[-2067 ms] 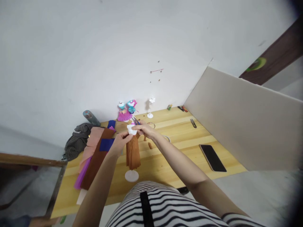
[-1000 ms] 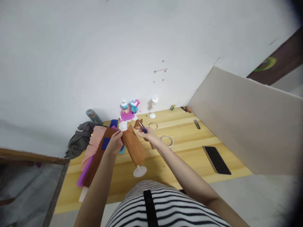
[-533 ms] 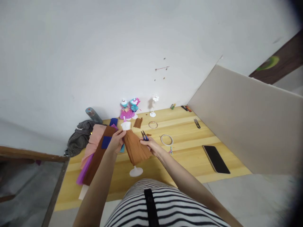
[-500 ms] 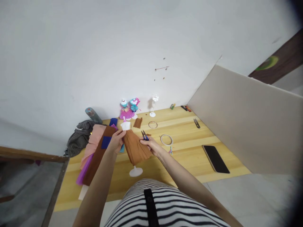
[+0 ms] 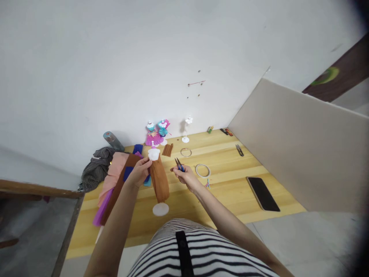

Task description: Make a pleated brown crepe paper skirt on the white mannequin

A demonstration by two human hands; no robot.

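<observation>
My left hand (image 5: pixel 139 173) is closed on a small white doll dress form (image 5: pixel 153 154), gripping it near the waist. Brown fabric (image 5: pixel 160 181) hangs from that waist as a long, narrow skirt, and the form's round white base (image 5: pixel 160 209) shows below, tilted toward me. To the right, my right hand (image 5: pixel 186 177) is closed around thread snips (image 5: pixel 179 165) with blue handles, blades pointing up and away. A gap separates the snips from the brown skirt. Whether the base touches the table I cannot tell.
Folded fabrics (image 5: pixel 115 169) and a striped cloth (image 5: pixel 98 169) lie at left by a bottle (image 5: pixel 113 141). Dressed forms (image 5: pixel 154 134) and a bare form (image 5: pixel 187 129) stand along the wall. A white ring (image 5: pixel 203 170), spare snips (image 5: pixel 239 150) and a phone (image 5: pixel 263 194) lie rightward.
My right hand has let go of the skirt's side and drawn slightly away with the snips. The skirt, earlier spread wide, now hangs narrower, and the base has tipped and shifted left.
</observation>
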